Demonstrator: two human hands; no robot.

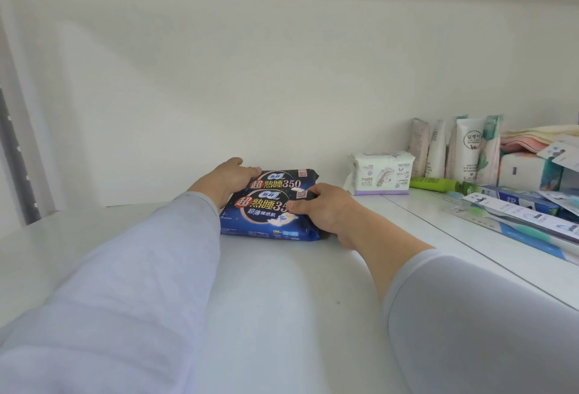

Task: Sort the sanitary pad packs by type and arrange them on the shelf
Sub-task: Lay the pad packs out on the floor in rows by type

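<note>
Blue packs lie between left hand's flat fingers and right hand's curled grip.

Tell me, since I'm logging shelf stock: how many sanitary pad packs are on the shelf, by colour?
Dark blue packs: 2, a front one and a rear one, with the left hand and right hand on them
White and lilac pack: 1
Total: 3
</note>
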